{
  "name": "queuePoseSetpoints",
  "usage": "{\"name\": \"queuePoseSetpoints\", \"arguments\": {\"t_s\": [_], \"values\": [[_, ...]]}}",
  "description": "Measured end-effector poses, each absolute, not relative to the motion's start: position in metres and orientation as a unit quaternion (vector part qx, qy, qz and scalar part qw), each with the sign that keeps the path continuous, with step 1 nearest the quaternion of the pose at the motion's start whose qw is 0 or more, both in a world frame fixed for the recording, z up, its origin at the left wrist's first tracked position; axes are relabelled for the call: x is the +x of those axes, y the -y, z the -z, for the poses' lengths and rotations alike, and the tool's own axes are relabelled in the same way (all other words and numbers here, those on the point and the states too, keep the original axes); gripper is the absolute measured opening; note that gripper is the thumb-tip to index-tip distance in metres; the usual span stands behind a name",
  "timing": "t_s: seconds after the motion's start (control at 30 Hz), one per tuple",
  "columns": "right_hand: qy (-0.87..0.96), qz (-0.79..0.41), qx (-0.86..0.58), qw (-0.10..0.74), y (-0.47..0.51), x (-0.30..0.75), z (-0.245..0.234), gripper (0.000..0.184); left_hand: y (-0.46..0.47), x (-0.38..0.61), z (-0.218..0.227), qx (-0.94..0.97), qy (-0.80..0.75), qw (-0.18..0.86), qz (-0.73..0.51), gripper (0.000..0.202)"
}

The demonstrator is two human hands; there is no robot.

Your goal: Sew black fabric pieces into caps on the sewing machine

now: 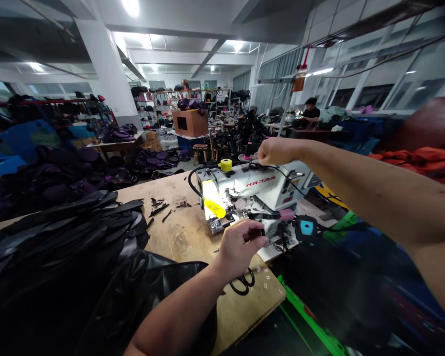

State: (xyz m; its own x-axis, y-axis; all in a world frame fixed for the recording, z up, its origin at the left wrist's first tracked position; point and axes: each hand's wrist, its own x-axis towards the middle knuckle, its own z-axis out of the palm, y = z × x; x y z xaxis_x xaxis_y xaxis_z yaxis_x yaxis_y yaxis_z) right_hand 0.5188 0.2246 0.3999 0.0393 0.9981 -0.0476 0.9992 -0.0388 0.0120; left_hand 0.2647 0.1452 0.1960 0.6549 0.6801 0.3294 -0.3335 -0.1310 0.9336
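Observation:
A white sewing machine (241,184) with red lettering stands on a wooden table (178,237), its yellow lamp (214,207) lit beside the needle area. In front of the machine, my left hand (239,247) is closed, thumb and fingers pinching a small black piece (261,232) whose kind I cannot tell. Above the back of the machine is my right hand (276,151), its fingers curled in, near a thread spool (247,150). Whatever those fingers hold is hidden. Black-handled scissors (244,283) lie under my left wrist, their blades covered.
Black fabric pieces (59,257) are heaped on the left of the table. Dark scraps (159,208) lie by the machine. A green bar (300,306) runs below the table's right edge. Farther back, a person (311,111) sits near the windows.

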Motion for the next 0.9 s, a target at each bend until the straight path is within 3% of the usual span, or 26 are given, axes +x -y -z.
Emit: {"name": "queuePoseSetpoints", "arguments": {"t_s": [0.3,0.43,0.63,0.9], "values": [[-0.680,0.019,0.733,0.029,-0.222,0.518,-0.403,0.021,-0.154,0.273,-0.198,0.633,-0.147,0.649,-0.395,0.033],[-0.682,-0.016,0.731,0.014,-0.230,0.521,-0.400,0.016,-0.156,0.281,-0.208,0.603,-0.133,0.696,-0.365,0.042],[-0.662,0.026,0.749,0.021,-0.221,0.530,-0.399,0.020,-0.153,0.279,-0.220,0.557,-0.120,0.755,-0.324,0.048],[-0.636,-0.032,0.769,0.045,-0.217,0.506,-0.408,0.017,-0.149,0.277,-0.231,0.591,-0.114,0.734,-0.314,0.049]]}}
